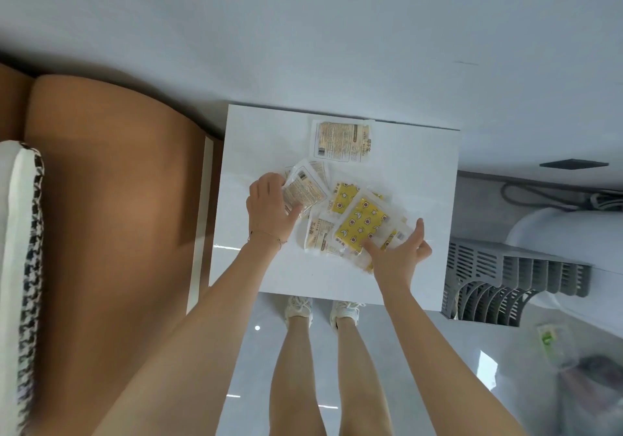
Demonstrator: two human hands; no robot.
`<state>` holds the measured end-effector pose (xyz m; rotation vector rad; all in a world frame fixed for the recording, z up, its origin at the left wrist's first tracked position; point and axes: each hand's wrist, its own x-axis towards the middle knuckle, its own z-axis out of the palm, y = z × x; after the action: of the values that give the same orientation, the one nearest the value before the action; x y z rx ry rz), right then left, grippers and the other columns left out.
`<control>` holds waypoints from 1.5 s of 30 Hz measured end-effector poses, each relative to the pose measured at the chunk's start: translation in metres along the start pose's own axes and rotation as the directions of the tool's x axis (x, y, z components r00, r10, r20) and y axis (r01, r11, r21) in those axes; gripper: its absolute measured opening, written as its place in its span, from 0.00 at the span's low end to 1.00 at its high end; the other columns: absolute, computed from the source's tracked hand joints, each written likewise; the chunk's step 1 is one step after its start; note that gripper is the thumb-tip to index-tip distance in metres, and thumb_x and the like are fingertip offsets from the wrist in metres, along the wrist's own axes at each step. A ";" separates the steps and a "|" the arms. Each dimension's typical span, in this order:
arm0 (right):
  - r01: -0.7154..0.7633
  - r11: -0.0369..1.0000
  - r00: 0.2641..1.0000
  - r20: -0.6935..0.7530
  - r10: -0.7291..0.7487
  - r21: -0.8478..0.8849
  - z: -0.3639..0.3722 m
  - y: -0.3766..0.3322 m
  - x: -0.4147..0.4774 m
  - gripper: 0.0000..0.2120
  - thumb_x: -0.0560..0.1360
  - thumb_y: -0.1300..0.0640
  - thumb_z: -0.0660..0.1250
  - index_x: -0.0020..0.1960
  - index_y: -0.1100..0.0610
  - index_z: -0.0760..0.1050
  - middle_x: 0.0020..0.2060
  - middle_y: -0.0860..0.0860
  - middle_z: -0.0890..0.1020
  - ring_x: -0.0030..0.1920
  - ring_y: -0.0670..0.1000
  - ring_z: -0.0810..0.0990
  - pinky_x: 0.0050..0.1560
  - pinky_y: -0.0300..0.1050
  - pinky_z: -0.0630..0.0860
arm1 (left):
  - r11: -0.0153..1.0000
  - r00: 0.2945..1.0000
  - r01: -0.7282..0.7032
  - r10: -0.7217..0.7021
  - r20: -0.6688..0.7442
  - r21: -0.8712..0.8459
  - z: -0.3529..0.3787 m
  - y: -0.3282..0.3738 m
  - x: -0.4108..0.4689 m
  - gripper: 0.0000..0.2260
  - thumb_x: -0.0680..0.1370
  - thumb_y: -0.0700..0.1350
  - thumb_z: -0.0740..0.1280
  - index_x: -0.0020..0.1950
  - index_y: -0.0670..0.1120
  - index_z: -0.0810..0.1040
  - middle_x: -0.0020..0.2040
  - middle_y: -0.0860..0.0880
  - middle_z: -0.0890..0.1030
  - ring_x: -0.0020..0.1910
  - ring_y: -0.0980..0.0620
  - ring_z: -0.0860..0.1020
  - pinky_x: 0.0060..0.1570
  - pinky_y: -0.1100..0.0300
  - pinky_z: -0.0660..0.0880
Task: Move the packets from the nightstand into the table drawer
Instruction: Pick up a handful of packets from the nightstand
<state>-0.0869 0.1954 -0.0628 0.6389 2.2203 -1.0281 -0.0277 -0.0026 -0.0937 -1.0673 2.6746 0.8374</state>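
The gathering step is in hand; nothing has gone to the drawer, which is out of view. On the white nightstand [256,139], the left hand [269,209] grips a beige packet [303,194] at the left side of the loose pile, thumb curled over it. The yellow packet [362,225] tops the overlapping heap at the middle. One lone packet [340,140] lies apart, near the far edge. The right hand [399,255] is spread and grasps nothing, its fingertips touching the pile's near-right side. Next, I judge, both hands must squeeze the slippery heap together and fetch the stray.
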 end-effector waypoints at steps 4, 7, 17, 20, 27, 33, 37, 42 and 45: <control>-0.070 0.987 0.997 -0.019 0.073 0.145 -0.007 -0.002 -0.003 0.46 0.70 0.64 0.74 0.77 0.49 0.49 0.51 0.49 0.74 0.41 0.51 0.78 0.41 0.42 0.72 | 0.999 1.000 -0.003 0.003 0.001 -0.036 0.005 0.002 -0.009 0.25 0.69 0.45 0.74 0.60 0.37 0.70 0.60 0.40 0.73 0.60 0.41 0.70 0.57 0.54 0.68; -0.075 0.994 0.997 0.034 0.072 0.085 -0.012 0.000 -0.001 0.30 0.71 0.63 0.73 0.67 0.53 0.62 0.44 0.47 0.76 0.37 0.42 0.74 0.33 0.36 0.69 | 0.995 0.999 0.039 -0.041 -0.012 -0.097 0.005 0.007 -0.011 0.22 0.69 0.43 0.74 0.56 0.36 0.70 0.54 0.39 0.74 0.54 0.41 0.71 0.50 0.59 0.66; -0.046 0.999 0.993 0.109 0.043 0.020 -0.016 -0.001 0.005 0.21 0.72 0.62 0.72 0.62 0.54 0.70 0.50 0.47 0.76 0.48 0.50 0.75 0.34 0.34 0.68 | 0.987 0.996 0.069 -0.059 0.072 -0.148 0.006 0.016 0.012 0.26 0.73 0.43 0.70 0.67 0.39 0.65 0.68 0.41 0.68 0.72 0.42 0.60 0.70 0.47 0.62; -0.034 0.999 0.994 0.103 0.034 -0.002 -0.015 0.000 0.006 0.20 0.72 0.61 0.71 0.63 0.55 0.70 0.51 0.49 0.77 0.48 0.50 0.76 0.34 0.34 0.68 | 1.000 0.991 -0.004 0.008 0.134 -0.030 -0.001 0.016 0.021 0.33 0.74 0.45 0.69 0.74 0.41 0.58 0.63 0.44 0.71 0.71 0.44 0.61 0.66 0.47 0.66; -0.058 0.998 0.995 0.077 0.056 0.028 -0.012 0.000 0.007 0.15 0.72 0.61 0.71 0.56 0.53 0.72 0.48 0.49 0.79 0.46 0.50 0.77 0.40 0.41 0.72 | 0.998 0.992 -0.056 0.053 0.116 0.021 -0.009 0.020 0.019 0.28 0.71 0.44 0.72 0.67 0.42 0.66 0.59 0.42 0.71 0.59 0.43 0.69 0.57 0.55 0.68; -0.052 0.993 0.983 0.181 0.032 0.106 -0.017 0.005 0.009 0.10 0.73 0.64 0.70 0.52 0.55 0.76 0.44 0.49 0.82 0.46 0.53 0.81 0.45 0.46 0.78 | 0.986 0.983 0.082 -0.056 0.177 -0.146 -0.016 0.006 -0.002 0.17 0.71 0.44 0.72 0.53 0.40 0.69 0.47 0.46 0.69 0.47 0.50 0.67 0.43 0.62 0.64; -0.088 0.982 0.977 0.207 0.053 0.166 -0.023 0.006 0.010 0.09 0.74 0.65 0.68 0.52 0.55 0.77 0.43 0.48 0.82 0.45 0.51 0.81 0.42 0.40 0.76 | 0.942 0.976 0.159 -0.105 0.191 -0.296 -0.020 -0.002 -0.022 0.09 0.75 0.39 0.65 0.51 0.42 0.67 0.39 0.50 0.70 0.35 0.52 0.68 0.31 0.64 0.63; -0.133 0.965 0.958 0.279 0.067 0.226 -0.034 0.006 -0.001 0.09 0.74 0.66 0.68 0.49 0.54 0.79 0.47 0.51 0.83 0.49 0.53 0.82 0.49 0.45 0.78 | 0.832 0.910 0.412 -0.358 0.207 -0.372 -0.032 -0.011 -0.049 0.10 0.75 0.39 0.65 0.49 0.44 0.65 0.35 0.53 0.69 0.30 0.55 0.68 0.30 0.60 0.64; -0.191 0.948 0.936 0.339 0.098 0.253 -0.035 0.006 -0.011 0.10 0.74 0.67 0.68 0.52 0.57 0.79 0.53 0.56 0.83 0.55 0.59 0.82 0.59 0.57 0.77 | 0.751 0.874 0.481 -0.449 0.185 -0.453 -0.041 -0.019 -0.069 0.11 0.73 0.39 0.67 0.43 0.46 0.64 0.35 0.51 0.68 0.32 0.54 0.67 0.31 0.61 0.63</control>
<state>-0.0861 0.2249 -0.0398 0.6908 1.7325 -1.2843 0.0390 0.0049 -0.0459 -1.6848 2.0132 1.4314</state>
